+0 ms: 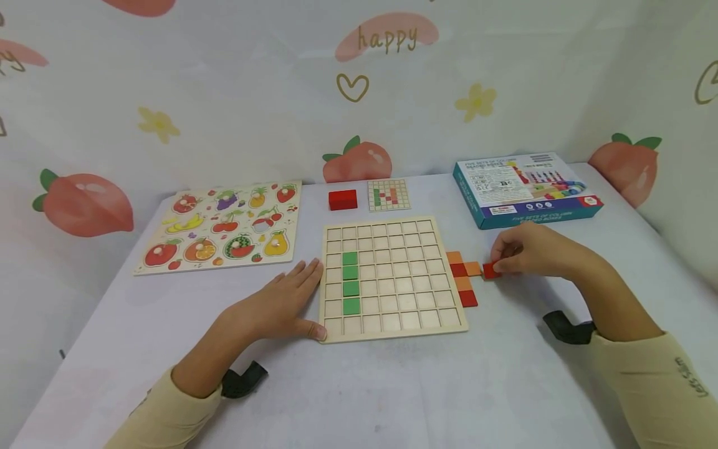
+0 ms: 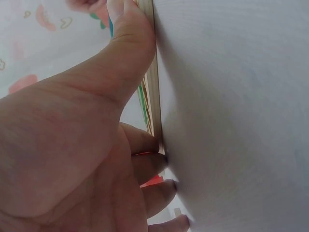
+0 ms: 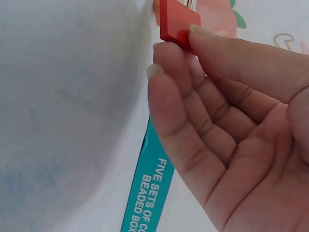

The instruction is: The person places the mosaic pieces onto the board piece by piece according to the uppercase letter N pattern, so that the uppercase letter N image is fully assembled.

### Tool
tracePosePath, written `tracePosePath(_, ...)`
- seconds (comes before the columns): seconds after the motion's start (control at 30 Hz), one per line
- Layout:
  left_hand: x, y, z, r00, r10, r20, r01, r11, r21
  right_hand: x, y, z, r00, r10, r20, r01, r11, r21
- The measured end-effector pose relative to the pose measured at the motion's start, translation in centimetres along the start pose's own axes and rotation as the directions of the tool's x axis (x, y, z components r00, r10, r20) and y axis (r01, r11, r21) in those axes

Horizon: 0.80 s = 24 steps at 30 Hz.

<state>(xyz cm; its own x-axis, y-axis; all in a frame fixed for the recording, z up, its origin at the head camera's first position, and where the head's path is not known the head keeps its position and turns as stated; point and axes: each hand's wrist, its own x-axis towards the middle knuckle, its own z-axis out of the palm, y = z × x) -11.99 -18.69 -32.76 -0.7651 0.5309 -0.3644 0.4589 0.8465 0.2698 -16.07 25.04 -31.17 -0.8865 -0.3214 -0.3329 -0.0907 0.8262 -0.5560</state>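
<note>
A wooden grid board (image 1: 391, 304) lies flat on the white cloth. Several green square tiles (image 1: 351, 288) form a column in its second column from the left. My left hand (image 1: 273, 304) rests along the board's left edge, fingers extended and thumb on the near-left corner; the left wrist view shows the thumb over the board's rim (image 2: 153, 92). To the right of the board, my right hand (image 1: 533, 249) pinches a red square tile (image 3: 176, 21) between thumb and fingertips, close to the cloth. Orange tiles (image 1: 464, 284) and red tiles (image 1: 468, 299) lie against the board's right edge.
At the back left lies a fruit peg puzzle (image 1: 210, 262). Behind the board are a red block (image 1: 343, 199) and a small card with a coloured grid pattern (image 1: 389, 195). A teal-sided box (image 1: 527, 190) stands at the back right, beyond my right hand.
</note>
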Motion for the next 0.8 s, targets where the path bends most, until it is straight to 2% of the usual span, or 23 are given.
tracePosePath(0.13,0.0,0.0,0.0,1.0,0.001,0.0,-0.001,1.0,-0.001,-0.1,-0.3,-0.1,1.0,0.003,-0.013,-0.003,0.999,0.036)
tracePosePath(0.37,0.1,0.1,0.0,1.0,-0.004,0.001,0.004,1.0,-0.004,0.0,-1.6,0.3,0.998,-0.033,-0.049,0.037,0.996,0.078)
tracePosePath(0.63,0.1,0.0,0.2,1.0,-0.002,-0.004,0.002,1.0,-0.002,1.4,-3.9,1.2,0.998,-0.064,0.0,0.063,0.987,0.146)
tracePosePath(0.8,0.1,-0.1,0.2,1.0,-0.003,-0.004,0.003,1.0,0.003,2.6,-5.7,1.7,0.995,-0.096,0.009,0.094,0.986,0.137)
